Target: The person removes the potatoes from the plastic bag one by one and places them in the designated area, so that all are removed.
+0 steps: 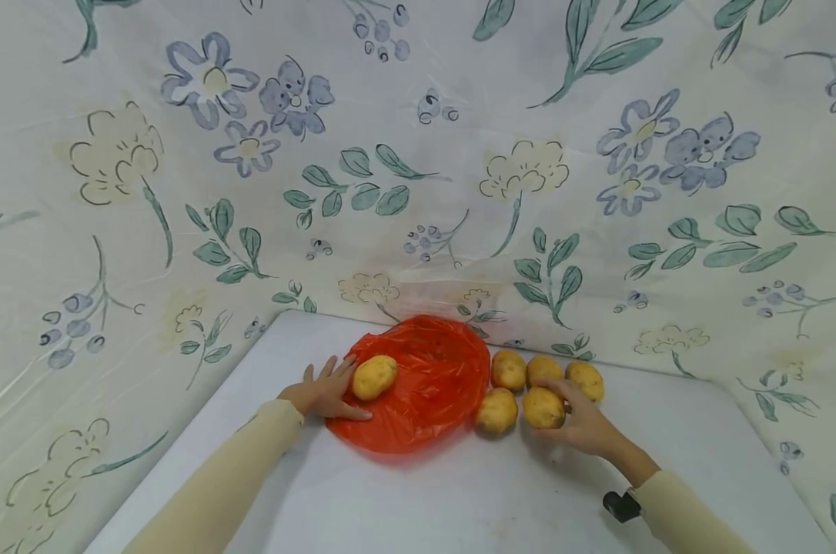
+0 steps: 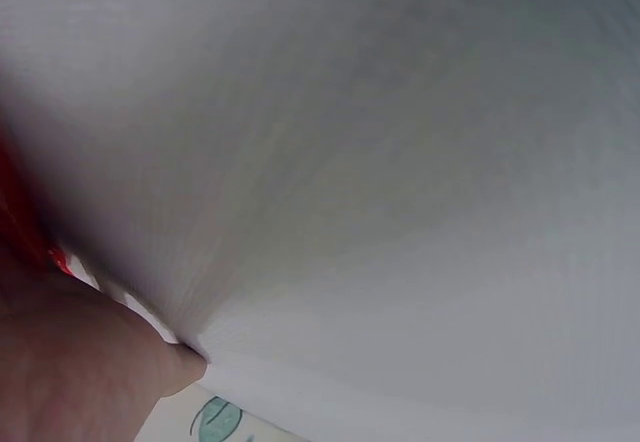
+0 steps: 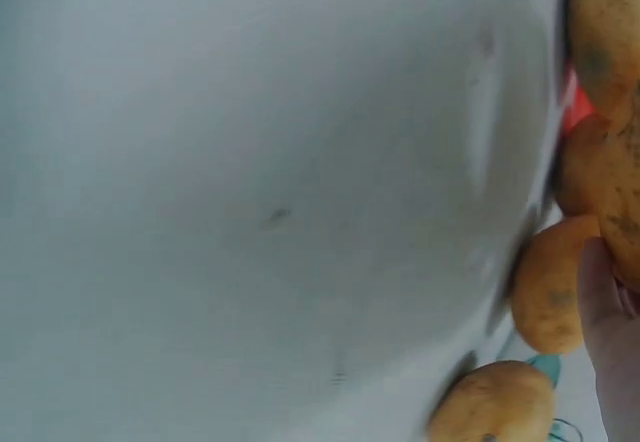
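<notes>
A red plastic bag [image 1: 432, 408] lies spread on the white table, with one potato [image 1: 374, 377] on its left part. My left hand [image 1: 326, 392] rests on the bag's left edge, fingers spread and close around that potato without gripping it. In the left wrist view only part of this hand [image 2: 80, 362] shows. To the right of the bag my right hand [image 1: 584, 423] holds a potato [image 1: 543, 407] between thumb and fingers. The right wrist view shows the held potato [image 3: 622, 192] at its right edge, partly cut off.
Several more potatoes stand close about the held one: one at the front left [image 1: 496, 413] by the bag, others behind, including a far right potato [image 1: 585, 381]. A flower-patterned sheet [image 1: 459, 208] rises behind the white table [image 1: 459, 500].
</notes>
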`<state>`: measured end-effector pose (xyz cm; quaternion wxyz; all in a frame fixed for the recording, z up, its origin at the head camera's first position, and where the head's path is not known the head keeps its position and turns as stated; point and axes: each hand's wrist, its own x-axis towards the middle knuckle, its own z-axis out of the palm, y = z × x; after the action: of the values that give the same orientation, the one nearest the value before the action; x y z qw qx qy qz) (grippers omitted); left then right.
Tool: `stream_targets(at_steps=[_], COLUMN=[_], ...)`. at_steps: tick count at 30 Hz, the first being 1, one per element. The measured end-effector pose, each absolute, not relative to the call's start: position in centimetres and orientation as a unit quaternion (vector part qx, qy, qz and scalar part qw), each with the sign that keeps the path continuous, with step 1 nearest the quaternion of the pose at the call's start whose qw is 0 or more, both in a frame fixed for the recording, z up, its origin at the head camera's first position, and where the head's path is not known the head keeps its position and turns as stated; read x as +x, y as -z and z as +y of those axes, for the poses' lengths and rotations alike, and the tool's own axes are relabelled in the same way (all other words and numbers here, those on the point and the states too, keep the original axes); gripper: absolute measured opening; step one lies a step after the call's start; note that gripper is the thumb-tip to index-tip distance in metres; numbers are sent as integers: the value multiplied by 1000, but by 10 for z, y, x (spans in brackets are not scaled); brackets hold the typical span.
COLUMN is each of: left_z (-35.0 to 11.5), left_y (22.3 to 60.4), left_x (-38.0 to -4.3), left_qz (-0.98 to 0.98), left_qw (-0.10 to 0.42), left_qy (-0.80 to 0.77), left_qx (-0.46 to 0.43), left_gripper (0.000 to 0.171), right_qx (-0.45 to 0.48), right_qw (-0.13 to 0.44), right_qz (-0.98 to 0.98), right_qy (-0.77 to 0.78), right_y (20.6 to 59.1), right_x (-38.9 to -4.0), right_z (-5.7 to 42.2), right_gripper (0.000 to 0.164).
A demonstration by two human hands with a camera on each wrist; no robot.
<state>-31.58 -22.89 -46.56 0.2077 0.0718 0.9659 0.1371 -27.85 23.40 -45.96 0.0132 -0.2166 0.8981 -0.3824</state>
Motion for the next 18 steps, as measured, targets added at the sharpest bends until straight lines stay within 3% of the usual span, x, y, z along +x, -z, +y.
stream_targets(at_steps=[9,18], left_z=[-227,-229], left_y=[464,467], left_x=[-314,-315], left_qz=[966,968], left_qw=[210,204], left_qy=[-136,-133], left_qx=[70,68], left_gripper=[121,121], right_qx=[-224,-209], right_qw=[26,53], right_qz=[912,911], right_qy=[344,350], right_y=[474,474], right_x=[-276,-278], right_z=[241,244], right_gripper=[76,83])
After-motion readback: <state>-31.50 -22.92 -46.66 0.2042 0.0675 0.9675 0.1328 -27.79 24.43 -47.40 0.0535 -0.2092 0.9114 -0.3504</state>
